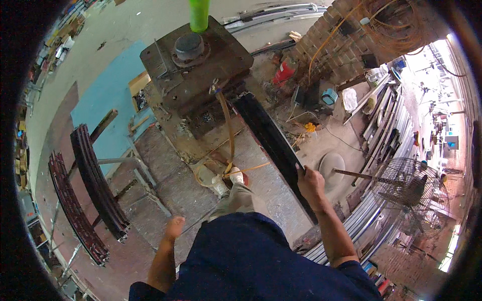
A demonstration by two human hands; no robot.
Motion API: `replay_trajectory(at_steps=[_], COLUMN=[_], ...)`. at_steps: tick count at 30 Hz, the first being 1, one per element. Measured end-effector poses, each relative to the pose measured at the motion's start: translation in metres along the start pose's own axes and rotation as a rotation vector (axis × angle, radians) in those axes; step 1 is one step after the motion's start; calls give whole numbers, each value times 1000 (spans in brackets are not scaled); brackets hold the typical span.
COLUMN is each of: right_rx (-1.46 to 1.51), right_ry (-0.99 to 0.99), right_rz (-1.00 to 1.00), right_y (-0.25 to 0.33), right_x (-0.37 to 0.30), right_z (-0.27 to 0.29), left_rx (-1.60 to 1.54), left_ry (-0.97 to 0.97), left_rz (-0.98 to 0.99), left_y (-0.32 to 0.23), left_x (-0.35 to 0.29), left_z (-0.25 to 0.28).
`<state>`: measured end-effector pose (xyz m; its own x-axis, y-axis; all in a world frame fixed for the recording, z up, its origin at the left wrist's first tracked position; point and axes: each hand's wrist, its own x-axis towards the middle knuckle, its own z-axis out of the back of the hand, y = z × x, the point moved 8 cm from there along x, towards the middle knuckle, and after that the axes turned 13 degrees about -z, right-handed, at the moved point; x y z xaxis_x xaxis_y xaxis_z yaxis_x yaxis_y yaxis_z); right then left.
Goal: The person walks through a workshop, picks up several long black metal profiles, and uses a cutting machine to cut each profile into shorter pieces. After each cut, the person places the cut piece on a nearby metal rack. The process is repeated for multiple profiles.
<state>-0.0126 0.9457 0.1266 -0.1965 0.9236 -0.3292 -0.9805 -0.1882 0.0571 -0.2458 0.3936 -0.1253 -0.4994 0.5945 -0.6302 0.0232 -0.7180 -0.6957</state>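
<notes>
On the right, a long black bar (273, 143) slants from beside the machine down toward my right side. My right hand (311, 184) is closed around its edge near the close end, thumb on top. Away from any object, my left hand (174, 227) hangs low at my left side; its fingers are foreshortened and mostly hidden. Ahead stands a heavy, dirty metal machine (223, 55) with a round boss (189, 46) on its top plate and a bright green upright part (199, 15) behind. A brown strap or hose (226, 120) hangs down its front toward my feet.
At left, two bundles of dark long strips (95, 175) (75, 210) rest on metal stands. A caged fan (409, 190) with a round base (332, 168) stands at right, near piled metal lengths (384, 118). A red bottle-like object (285, 71) stands beyond the bar.
</notes>
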Motion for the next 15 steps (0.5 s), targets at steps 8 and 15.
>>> replay_trajectory(at_steps=[8, 15], right_rx=[51, 59], right_ry=[-59, -79], right_rz=[76, 92], right_y=[11, 9], right_x=[-4, -2], right_z=[16, 11], left_rx=[-142, 12], left_ry=[-118, -21], left_rz=[-29, -86], left_y=[-26, -34], left_x=[22, 38], left_z=[3, 0])
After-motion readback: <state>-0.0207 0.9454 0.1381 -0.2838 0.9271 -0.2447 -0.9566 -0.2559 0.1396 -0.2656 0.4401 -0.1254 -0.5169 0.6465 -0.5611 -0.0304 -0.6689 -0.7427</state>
